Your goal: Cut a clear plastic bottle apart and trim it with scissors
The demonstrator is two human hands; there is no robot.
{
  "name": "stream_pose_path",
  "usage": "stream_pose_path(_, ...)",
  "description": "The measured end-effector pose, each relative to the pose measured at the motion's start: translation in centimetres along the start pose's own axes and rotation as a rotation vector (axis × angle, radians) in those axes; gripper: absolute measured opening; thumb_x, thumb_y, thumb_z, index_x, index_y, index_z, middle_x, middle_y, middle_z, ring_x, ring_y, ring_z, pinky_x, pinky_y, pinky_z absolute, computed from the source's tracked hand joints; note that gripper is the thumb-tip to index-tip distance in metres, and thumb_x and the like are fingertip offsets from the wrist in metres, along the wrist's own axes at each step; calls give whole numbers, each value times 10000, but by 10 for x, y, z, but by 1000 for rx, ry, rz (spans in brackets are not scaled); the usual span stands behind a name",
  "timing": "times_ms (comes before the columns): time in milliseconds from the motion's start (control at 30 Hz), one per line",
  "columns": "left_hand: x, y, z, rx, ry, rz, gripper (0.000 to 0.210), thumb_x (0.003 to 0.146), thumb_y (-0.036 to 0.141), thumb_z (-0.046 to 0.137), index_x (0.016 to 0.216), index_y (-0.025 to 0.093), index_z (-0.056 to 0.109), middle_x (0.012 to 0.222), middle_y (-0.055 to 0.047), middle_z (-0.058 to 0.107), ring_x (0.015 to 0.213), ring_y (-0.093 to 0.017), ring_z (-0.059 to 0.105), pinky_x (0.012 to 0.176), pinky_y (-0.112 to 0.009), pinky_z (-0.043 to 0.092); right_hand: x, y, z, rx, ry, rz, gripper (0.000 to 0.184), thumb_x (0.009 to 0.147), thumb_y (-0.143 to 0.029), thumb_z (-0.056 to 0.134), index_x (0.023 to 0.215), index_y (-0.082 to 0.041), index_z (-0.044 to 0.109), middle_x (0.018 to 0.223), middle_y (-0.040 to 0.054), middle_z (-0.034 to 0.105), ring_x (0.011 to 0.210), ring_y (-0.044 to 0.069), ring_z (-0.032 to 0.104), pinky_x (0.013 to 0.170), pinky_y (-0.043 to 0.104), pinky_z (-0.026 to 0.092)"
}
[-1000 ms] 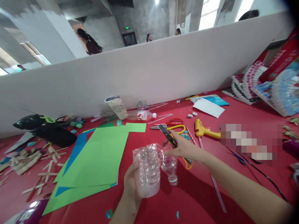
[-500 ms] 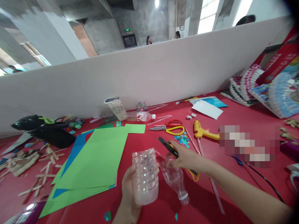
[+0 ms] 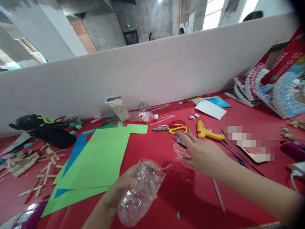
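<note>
My left hand (image 3: pixel 126 183) is closed around the cut-off lower part of a clear plastic bottle (image 3: pixel 140 194), its open cut rim tilted up and away. A thin sliver of plastic sticks out from the rim on the right. My right hand (image 3: pixel 196 148) is closed on a dark utility knife (image 3: pixel 180 142), mostly hidden by the fingers. Under those same fingers is the bottle's clear upper part (image 3: pixel 179 151), apparently held too; most of it is covered. Scissors (image 3: pixel 170 127) with red and yellow handles lie just beyond the right hand.
Green paper sheets (image 3: pixel 95 159) lie left of my hands. A yellow glue gun (image 3: pixel 209 133) with its cord is at the right. Behind are a whole plastic bottle (image 3: pixel 143 116) and a paper cup (image 3: pixel 118 108) before a white partition (image 3: pixel 152 73). Wooden sticks (image 3: pixel 47 175) are scattered left.
My right hand has moved up and right with the knife and bottle top, away from the lower part. The left hand has lowered its bottle part and tilted it leftward.
</note>
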State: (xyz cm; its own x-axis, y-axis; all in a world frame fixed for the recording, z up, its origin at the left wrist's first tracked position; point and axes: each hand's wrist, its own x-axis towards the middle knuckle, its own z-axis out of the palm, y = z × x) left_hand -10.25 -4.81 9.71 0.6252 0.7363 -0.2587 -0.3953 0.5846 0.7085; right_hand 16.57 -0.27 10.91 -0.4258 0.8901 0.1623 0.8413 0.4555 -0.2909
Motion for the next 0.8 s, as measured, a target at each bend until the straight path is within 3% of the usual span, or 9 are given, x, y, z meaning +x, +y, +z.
stream_pose_path(133,0,4,4,13,30,1,492,661,317,768,1115,151,674,970,-109,704,787,-198,664,708,-307,539,-2,8,-4,31,-39,4,686,742,-133,552,1399,-220,377,1083,128,678,668,246,632,492,285,150)
stream_pose_path(300,17,-1,-10,-146,-4,12,468,719,374,719,1123,141,688,941,-111,752,792,-215,718,659,-253,546,2,13,-12,330,-117,123,710,717,-254,684,1366,-230,399,773,28,665,555,208,564,464,257,237)
stream_pose_path(400,38,-1,-18,-242,-22,4,574,788,550,609,1088,70,703,1007,-170,746,953,-264,707,856,-328,535,6,14,-7,634,-168,177,698,696,-310,747,1305,-254,412,874,2,680,547,154,528,466,242,337)
stream_pose_path(467,51,0,-19,-301,39,101,618,848,600,491,1121,81,685,1126,-162,713,1086,-258,656,985,-352,465,8,13,0,832,-173,196,609,726,-364,733,1246,-255,434,997,16,679,561,131,512,488,242,383)
stream_pose_path(533,62,-2,-17,-301,127,241,512,896,553,423,1087,169,703,1186,-96,696,1145,-220,619,1023,-340,427,9,10,6,989,-150,219,541,773,-406,681,1228,-251,430,1072,42,665,543,117,500,487,252,401)
stream_pose_path(600,69,-11,-12,-157,180,198,425,913,475,418,1040,202,718,1078,-69,732,1083,-192,637,951,-307,470,10,5,12,1101,-113,235,531,791,-421,642,1239,-254,412,1112,66,651,524,113,498,465,257,395)
stream_pose_path(667,71,-22,-7,-24,173,94,493,904,497,386,1019,158,725,950,-105,732,999,-223,647,840,-330,523,11,0,15,1185,-78,233,539,779,-420,640,1239,-263,407,1140,76,636,568,131,533,483,267,415)
stream_pose_path(733,69,-33,-1,25,123,4,605,851,595,402,1004,106,724,915,-157,712,953,-294,647,776,-422,538,14,-4,17,1257,-58,216,565,751,-415,665,1236,-275,410,1157,70,624,664,161,577,544,283,453)
stream_pose_path(800,64,-39,3,-7,35,-48,732,752,695,485,1083,77,698,1006,-200,698,973,-360,648,812,-521,510,18,-7,18,1312,-65,187,606,711,-396,711,1233,-283,425,1168,56,616,737,179,596,609,298,478)
